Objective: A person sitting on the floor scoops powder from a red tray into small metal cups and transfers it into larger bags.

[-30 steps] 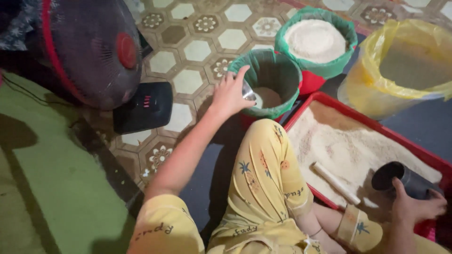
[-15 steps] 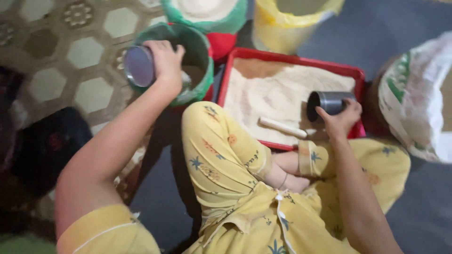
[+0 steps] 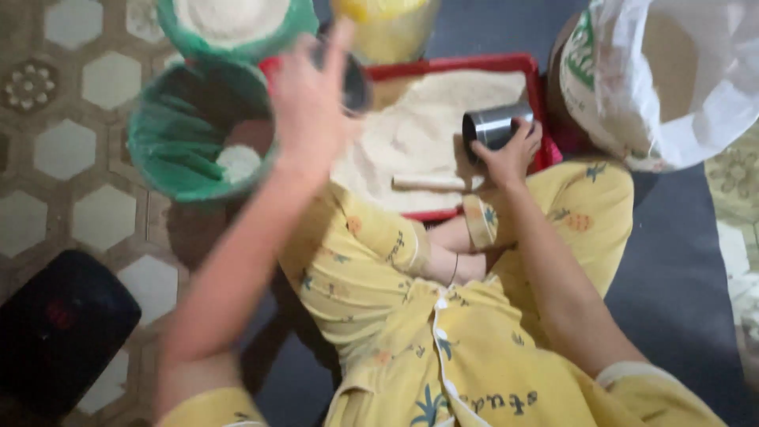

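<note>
Nearest the camera, yellow-clad knees, person seated on the floor (image 3: 79,229). Landmark: red tray (image 3: 531,69), heaped with pale flour (image 3: 411,134).

At the tray's right edge, right hand (image 3: 510,154) wrapped from below around a metal cup (image 3: 492,126) lying on its side, mouth toward the left, just over the flour. Fingers closed round the wall, grip looks firm. Cup: stiff, smooth steel, likely light when empty and noticeably heavier loaded; dusty walls could be slippery, so a full wrap round the body is the sound hold, not a rim pinch. Just below it a pale stick (image 3: 431,183) lies flat on the flour, near the tray's front edge; rigid, light, easy to take mid-length.

Over the tray's left corner, left hand (image 3: 312,95), blurred, raised off the floor, curled on a second dark round cup (image 3: 356,79); only part of the cup shows past the fingers, contents cannot be told.

Left of the tray, green bucket (image 3: 170,146), nearly empty, small pale heap at the bottom. Beyond that, second green bucket (image 3: 237,35) full of flour. Behind the tray, yellow bag (image 3: 387,28). Right of the tray, white sack (image 3: 672,79), open, soft sided, slumps if pulled by one edge. Flour is loose powder, spills with any tilt.
</note>
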